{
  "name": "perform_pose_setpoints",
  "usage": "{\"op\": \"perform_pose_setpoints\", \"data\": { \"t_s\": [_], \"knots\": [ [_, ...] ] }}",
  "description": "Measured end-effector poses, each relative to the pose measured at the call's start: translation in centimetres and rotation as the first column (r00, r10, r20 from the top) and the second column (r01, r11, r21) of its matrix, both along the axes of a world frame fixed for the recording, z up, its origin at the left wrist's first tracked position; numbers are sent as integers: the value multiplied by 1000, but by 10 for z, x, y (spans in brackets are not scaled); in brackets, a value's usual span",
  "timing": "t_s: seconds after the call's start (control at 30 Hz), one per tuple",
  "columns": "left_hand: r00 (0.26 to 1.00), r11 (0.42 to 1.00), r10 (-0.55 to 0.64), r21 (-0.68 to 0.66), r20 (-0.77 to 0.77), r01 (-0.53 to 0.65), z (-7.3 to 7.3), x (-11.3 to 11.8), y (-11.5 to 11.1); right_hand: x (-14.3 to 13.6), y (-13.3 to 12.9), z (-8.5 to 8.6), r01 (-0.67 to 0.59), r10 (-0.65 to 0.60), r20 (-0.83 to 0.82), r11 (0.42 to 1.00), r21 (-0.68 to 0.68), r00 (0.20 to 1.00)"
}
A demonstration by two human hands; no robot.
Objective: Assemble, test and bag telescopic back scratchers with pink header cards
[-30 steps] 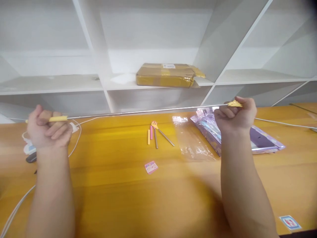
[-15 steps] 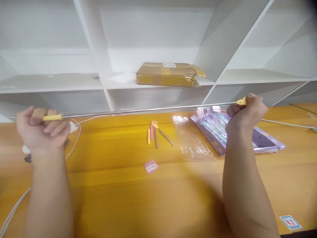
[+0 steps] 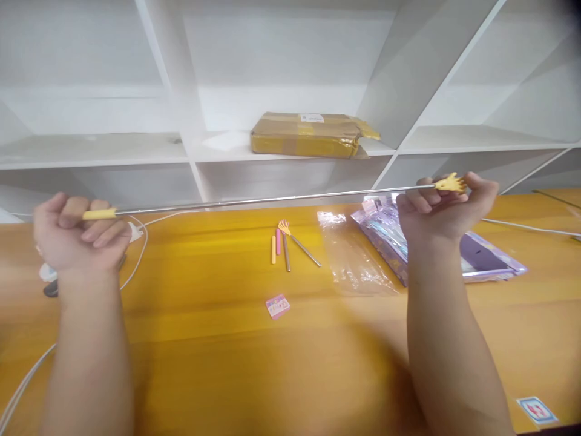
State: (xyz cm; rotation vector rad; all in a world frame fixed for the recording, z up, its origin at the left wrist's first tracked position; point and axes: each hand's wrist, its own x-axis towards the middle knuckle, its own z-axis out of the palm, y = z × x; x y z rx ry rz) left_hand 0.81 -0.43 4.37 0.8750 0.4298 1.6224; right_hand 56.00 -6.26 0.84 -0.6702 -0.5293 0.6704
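A long thin metal rod point(image 3: 281, 197) stretches between my hands, above the table. My left hand point(image 3: 82, 233) is closed around its yellow handle point(image 3: 100, 214). At the other end, my right hand point(image 3: 447, 209) has its fingers curled at a yellow hand-shaped head point(image 3: 450, 183), which shows between fingers and thumb. On the table below lie two shorter metal rods, one with an orange hand-shaped head point(image 3: 284, 227), beside an orange tube point(image 3: 273, 249) and a pink tube point(image 3: 278, 241). A small pink card point(image 3: 278, 306) lies nearer to me.
A purple box point(image 3: 492, 260) with wrapped items lies partly behind my right arm, next to a clear plastic bag point(image 3: 356, 260). A taped brown package point(image 3: 308, 136) rests on the white shelf point(image 3: 218, 154). White cables point(image 3: 146, 251) run at left; a sticker point(image 3: 537, 410) is at lower right.
My right hand has turned and its fingers have shifted, so the whole yellow hand-shaped head now shows. My left hand keeps its hold on the handle.
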Motion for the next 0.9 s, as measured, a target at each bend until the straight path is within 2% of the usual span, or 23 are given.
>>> {"op": "perform_pose_setpoints", "data": {
  "t_s": [0.2, 0.37, 0.47, 0.6, 0.73, 0.9],
  "knots": [
    [1000, 999, 24, -38, -2, -24, 2, 0, -1, -3, -3, -6, -190, 171, 236, 980, 61, 957],
    [1000, 999, 21, -50, 17, -20, 1, 1, 1, 2, -1, -4, -187, 177, 304, 982, 3, 936],
    [997, 998, -38, -46, 70, 41, -2, 1, 2, 7, 5, -4, -185, 184, 251, 982, -20, 950],
    [981, 991, -127, -26, 145, 132, -6, 5, 1, 8, 16, -8, -200, 194, 138, 979, 30, 971],
    [978, 990, -141, -3, 154, 143, -7, 11, 0, 3, 18, -9, -203, 207, -32, 975, 94, 978],
    [982, 992, -124, 17, 141, 123, -3, 16, -7, -10, 7, 0, -190, 239, -194, 952, 240, 951]
  ]
}}
